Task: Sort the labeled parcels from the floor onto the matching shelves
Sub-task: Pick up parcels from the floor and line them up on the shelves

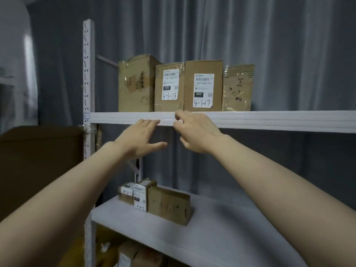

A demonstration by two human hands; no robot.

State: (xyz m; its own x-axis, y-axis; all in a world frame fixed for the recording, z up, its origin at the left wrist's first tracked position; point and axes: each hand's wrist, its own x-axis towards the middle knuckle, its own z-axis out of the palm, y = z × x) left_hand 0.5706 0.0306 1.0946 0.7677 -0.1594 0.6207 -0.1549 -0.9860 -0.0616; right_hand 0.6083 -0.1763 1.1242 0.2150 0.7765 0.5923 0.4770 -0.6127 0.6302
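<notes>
Several brown cardboard parcels stand in a row on the upper white shelf (269, 119). One parcel (169, 87) bears a label marked 3-1-13, and the parcel next to it (203, 85) reads 3-1-17. Left of them stands an unlabelled taped box (135, 83), and a taped parcel (238, 88) with handwriting is at the right end. My left hand (140, 138) is spread flat just below the shelf's front edge and holds nothing. My right hand (194, 130) hovers at that edge under the 3-1-17 parcel, fingers loosely curled and empty.
The middle shelf (221, 234) carries three small parcels (154, 199) at its left end. More boxes (134, 255) sit below it. A perforated white upright (88, 74) frames the left side, a large dark carton (38, 160) stands left of it, and grey curtains hang behind.
</notes>
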